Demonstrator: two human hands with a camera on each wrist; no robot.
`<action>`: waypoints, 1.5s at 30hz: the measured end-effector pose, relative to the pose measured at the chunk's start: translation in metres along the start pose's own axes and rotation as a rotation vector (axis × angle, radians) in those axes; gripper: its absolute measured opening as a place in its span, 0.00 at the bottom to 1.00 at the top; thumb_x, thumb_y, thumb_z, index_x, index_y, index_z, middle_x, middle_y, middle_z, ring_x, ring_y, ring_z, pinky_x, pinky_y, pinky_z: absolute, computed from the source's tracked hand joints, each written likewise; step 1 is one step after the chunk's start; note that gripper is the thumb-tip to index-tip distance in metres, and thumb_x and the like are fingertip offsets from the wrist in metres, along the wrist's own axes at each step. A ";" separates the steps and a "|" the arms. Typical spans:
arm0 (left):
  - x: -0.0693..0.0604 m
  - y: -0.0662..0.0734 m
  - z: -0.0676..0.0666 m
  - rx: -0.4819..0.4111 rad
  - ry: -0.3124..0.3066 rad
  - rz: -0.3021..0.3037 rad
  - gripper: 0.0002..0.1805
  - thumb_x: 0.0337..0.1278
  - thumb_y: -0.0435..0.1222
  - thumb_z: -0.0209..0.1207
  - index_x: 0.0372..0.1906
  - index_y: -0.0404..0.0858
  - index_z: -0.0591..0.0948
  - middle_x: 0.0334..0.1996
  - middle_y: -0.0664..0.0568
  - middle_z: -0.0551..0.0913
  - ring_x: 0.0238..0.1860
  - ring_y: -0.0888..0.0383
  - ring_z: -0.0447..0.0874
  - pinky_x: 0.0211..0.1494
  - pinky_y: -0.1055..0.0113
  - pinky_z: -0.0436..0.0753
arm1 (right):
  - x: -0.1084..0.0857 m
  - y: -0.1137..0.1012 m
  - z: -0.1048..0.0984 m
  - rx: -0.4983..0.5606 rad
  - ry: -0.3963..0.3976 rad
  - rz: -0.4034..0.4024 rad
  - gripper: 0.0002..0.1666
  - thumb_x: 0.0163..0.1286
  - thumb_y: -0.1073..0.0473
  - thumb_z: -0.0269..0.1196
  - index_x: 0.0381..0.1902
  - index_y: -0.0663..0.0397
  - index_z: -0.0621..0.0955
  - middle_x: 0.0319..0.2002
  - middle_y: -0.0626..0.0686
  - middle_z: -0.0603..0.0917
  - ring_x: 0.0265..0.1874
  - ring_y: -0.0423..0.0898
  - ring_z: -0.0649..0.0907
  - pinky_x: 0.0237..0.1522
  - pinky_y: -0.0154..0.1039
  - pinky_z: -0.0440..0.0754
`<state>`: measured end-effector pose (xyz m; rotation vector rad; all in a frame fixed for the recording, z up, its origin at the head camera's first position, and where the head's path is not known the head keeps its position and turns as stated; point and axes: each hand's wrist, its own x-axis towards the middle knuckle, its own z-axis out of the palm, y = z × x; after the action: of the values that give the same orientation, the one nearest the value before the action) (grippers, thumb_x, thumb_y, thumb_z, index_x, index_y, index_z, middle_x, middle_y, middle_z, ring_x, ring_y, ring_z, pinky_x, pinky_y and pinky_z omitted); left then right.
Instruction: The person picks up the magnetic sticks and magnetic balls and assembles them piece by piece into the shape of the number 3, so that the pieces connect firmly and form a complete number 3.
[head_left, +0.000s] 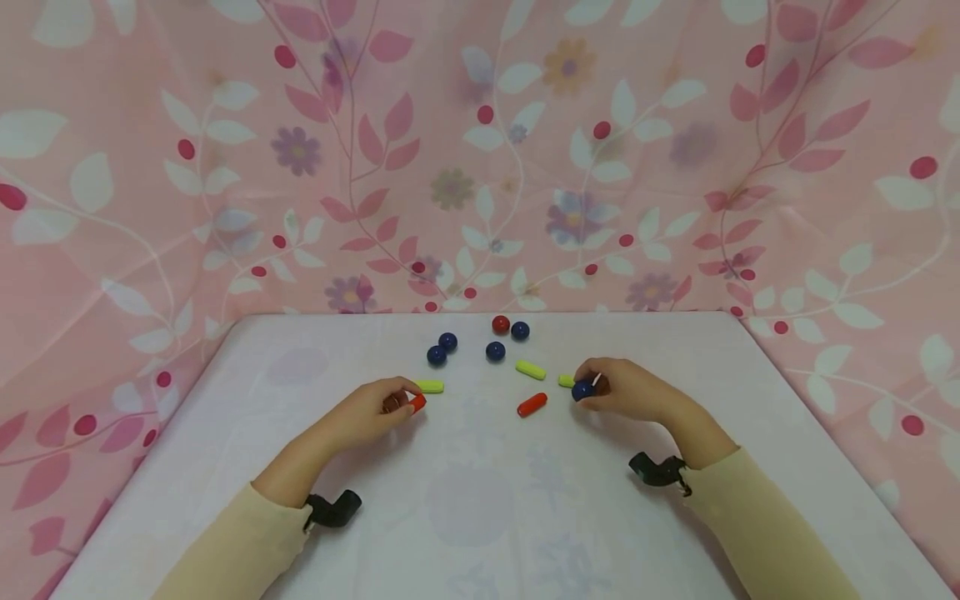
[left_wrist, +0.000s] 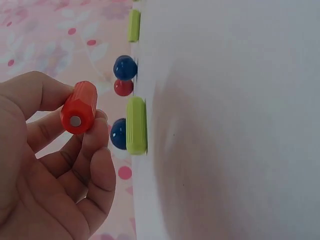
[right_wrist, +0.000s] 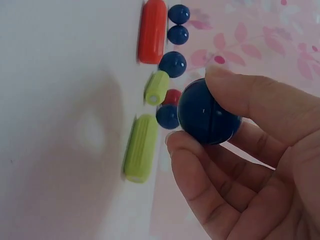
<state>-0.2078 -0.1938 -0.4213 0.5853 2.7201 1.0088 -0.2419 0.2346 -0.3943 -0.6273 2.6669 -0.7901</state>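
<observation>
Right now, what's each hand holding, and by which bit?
The left hand pinches a red stick by its sides, leaving one end uncovered; the right hand pinches a blue ball on opposite sides.

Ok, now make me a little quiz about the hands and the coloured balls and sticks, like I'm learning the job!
1. How many yellow-green rods show in the head view?
2. True or false: the red ball touches the loose red rod.
3. Which hand pinches a dark blue ball? A) left; B) right; C) both.

Key: 1. Three. 2. False; they lie apart. 3. B, the right hand.
</observation>
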 end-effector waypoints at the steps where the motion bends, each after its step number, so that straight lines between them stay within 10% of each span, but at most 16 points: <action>1: -0.001 0.002 0.001 -0.006 -0.003 0.007 0.13 0.67 0.37 0.61 0.54 0.45 0.81 0.35 0.56 0.79 0.36 0.58 0.76 0.39 0.64 0.78 | -0.001 -0.001 0.001 0.008 -0.007 -0.004 0.21 0.64 0.55 0.72 0.53 0.52 0.80 0.38 0.47 0.82 0.37 0.46 0.79 0.41 0.39 0.81; 45: 0.003 0.053 0.069 -0.233 -0.356 0.112 0.09 0.71 0.41 0.59 0.51 0.52 0.83 0.38 0.64 0.83 0.39 0.64 0.80 0.47 0.69 0.78 | -0.001 -0.039 0.060 0.197 -0.376 -0.142 0.13 0.63 0.51 0.73 0.43 0.38 0.81 0.36 0.42 0.82 0.37 0.44 0.81 0.42 0.38 0.79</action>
<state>-0.1737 -0.1155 -0.4387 0.7942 2.2469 1.1071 -0.2052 0.1785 -0.4208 -0.8288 2.1951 -0.8619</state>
